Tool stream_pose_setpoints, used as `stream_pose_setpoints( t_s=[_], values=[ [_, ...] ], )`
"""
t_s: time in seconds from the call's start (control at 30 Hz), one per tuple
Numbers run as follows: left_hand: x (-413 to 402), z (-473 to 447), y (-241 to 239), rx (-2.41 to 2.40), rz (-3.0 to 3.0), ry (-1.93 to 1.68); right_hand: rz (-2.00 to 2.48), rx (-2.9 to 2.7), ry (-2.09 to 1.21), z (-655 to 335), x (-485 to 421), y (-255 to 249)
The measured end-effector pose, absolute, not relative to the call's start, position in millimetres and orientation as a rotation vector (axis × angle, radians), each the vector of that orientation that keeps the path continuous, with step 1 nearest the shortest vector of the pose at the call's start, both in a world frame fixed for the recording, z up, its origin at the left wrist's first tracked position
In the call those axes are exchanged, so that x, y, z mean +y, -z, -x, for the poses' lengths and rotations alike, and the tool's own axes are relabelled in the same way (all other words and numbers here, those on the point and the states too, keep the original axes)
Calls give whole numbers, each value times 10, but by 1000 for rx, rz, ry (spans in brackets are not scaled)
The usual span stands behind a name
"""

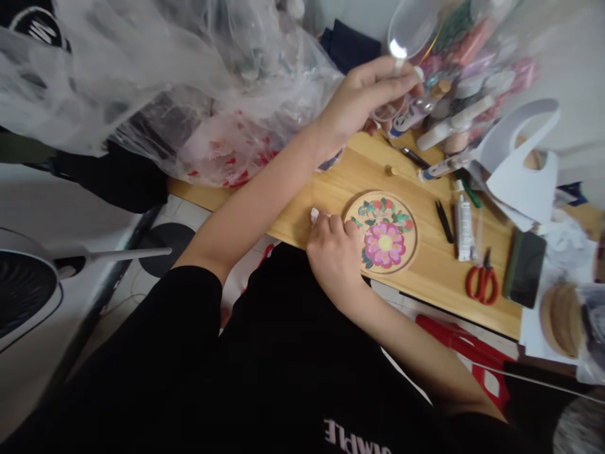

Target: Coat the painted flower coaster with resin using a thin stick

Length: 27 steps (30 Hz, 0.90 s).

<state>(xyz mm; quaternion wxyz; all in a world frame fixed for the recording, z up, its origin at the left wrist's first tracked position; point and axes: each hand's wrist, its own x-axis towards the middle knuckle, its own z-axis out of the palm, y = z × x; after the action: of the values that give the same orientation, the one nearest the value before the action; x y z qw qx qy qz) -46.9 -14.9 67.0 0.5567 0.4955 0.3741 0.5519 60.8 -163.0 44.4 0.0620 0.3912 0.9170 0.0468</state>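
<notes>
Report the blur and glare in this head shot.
Head view: motion blur smears the upper right, the clear plastic in the left hand and the tubes behind it; a bright glare spot sits on that plastic; the painted disc by the right hand is fairly sharp; light is soft and even, shadows faint.

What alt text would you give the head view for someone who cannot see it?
The right hand rests at the edge of a round wooden disc painted with a pink flower, on a wooden table. The left hand is raised to a clear bag of craft supplies; red scissors lie on the table too.
</notes>
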Motion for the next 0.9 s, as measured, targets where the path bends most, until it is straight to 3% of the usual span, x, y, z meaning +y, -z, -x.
stream_pose_setpoints(
  t_s=[0.2, 0.37, 0.6, 0.67, 0.8, 0.9],
  values=[
    [-194, 460, -661, 822, -1109, -1319, -1577, 2915, -132, -968, -1391, -567],
    [-201, 471, -638, 760, -1077, -1338, -1502, 2805, -64, -849, -1274, -511],
    [-176, 470, -611, 769, -1020, -1306, -1214, 2990, -519, -677, -1565, -310],
    [-179, 479, -621, 753, -991, -1300, -1168, 3053, -434, -747, -1557, -332],
    [-206, 490, -641, 761, -945, -1283, -1248, 3307, 80, -842, -1444, -492],
    [-225, 472, -625, 759, -950, -1286, -1419, 3488, 120, -767, -1336, -601]
  ],
)
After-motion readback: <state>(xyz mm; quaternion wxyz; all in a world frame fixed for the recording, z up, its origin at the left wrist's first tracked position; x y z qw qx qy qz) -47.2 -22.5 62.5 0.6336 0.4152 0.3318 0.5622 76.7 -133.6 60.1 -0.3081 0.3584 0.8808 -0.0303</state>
